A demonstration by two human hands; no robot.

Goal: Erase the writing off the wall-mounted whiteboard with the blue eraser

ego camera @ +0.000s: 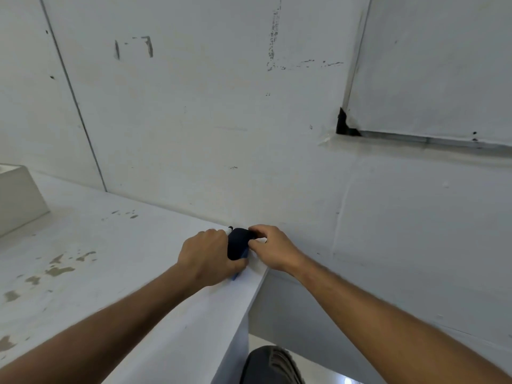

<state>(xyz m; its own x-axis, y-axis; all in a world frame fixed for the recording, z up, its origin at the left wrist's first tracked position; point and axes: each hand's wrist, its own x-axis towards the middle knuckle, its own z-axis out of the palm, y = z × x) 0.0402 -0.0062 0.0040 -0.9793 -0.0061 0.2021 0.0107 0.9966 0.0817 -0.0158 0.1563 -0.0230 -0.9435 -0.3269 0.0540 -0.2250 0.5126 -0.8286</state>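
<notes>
1. My left hand (206,257) is curled over the blue eraser (237,245), gripping it at the far right corner of the bench (116,261), against the wall (207,120).
2. My right hand (273,249) pinches the eraser's far end with fingers and thumb.
3. A marker tip (230,228) shows just beyond my left knuckles.
4. The whiteboard (432,67) hangs at upper right, well apart from the eraser; its visible part carries only small dark specks near the lower frame.
5. A white box (19,200) sits at the bench's left edge.

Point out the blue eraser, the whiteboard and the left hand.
blue eraser (237,243), head view, its dark felt face.
whiteboard (432,67), head view, its bare white surface.
left hand (206,259), head view, the back of the hand.
</notes>
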